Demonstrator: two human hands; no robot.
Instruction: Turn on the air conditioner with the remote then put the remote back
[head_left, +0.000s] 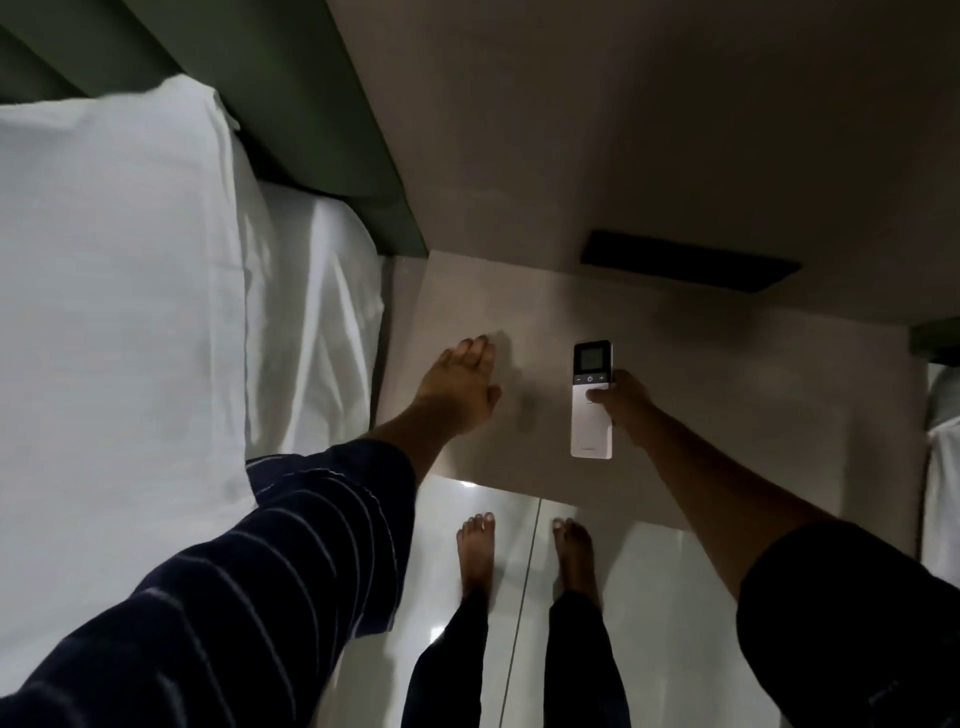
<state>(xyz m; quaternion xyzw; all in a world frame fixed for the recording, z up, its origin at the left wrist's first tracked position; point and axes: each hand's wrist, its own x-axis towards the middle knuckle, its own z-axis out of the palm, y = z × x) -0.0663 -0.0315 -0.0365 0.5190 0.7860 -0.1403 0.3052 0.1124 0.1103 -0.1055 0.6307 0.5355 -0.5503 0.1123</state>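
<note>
Right hand (621, 397): closed around the right edge of a white air-conditioner remote (591, 400), thumb laid across the front just under the button row; whether the remote rests on the surface below or is lifted slightly off it cannot be told. Remote: slim, upright in view, small dark display at the far end, a row of buttons with a power symbol beneath the display, plain white lower body. Location: over the right-centre of a beige bedside tabletop (753, 395), near its front edge. Left hand (464, 387): grasping nothing, fingers extended and together, palm down on the left part of the same tabletop, well apart from the remote. Left arm: dark navy sleeve (291, 561) with thin pale stripes; right forearm bare below a dark sleeve. Behind the tabletop: a beige wall panel with a dark rectangular recess (691, 266) above the remote. To the left: a bed with a white pillow (119, 291) and white sheet, backed by a green padded headboard (332, 104). Below the tabletop edge: glossy white floor tiles (670, 597), with two bare feet (475, 551) and dark trouser legs standing on them.
</note>
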